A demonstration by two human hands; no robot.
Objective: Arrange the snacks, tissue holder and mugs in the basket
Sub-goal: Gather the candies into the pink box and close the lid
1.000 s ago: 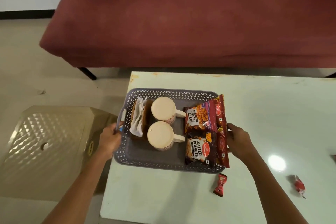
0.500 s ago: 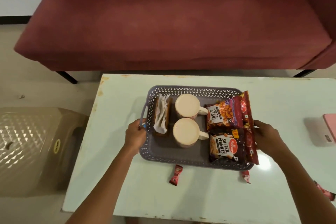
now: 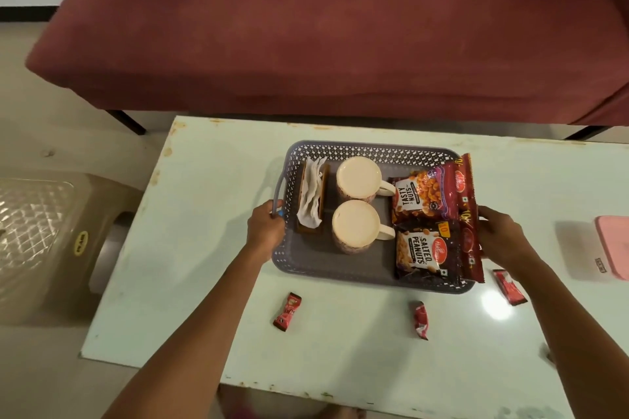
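Observation:
A grey perforated basket (image 3: 343,274) sits on the white table (image 3: 211,269). Inside it, from left to right, are a brown tissue holder (image 3: 311,197) with white tissues, two upside-down cream mugs (image 3: 357,180) (image 3: 355,224), and red snack packets: Tasty Nuts (image 3: 422,196), Salted Peanuts (image 3: 423,248) and a tall one standing at the right wall (image 3: 468,214). My left hand (image 3: 265,231) grips the basket's left handle. My right hand (image 3: 498,231) holds the basket's right side behind the tall packet.
Three small red sachets lie on the table in front of the basket (image 3: 287,311) (image 3: 420,320) (image 3: 509,286). A pink object (image 3: 612,248) sits at the right edge. A maroon sofa (image 3: 323,27) stands behind the table, a beige plastic stool (image 3: 44,241) to the left.
The basket, held at both ends, has shifted from the table's left edge toward its middle. The sachets that were right of it now lie in front.

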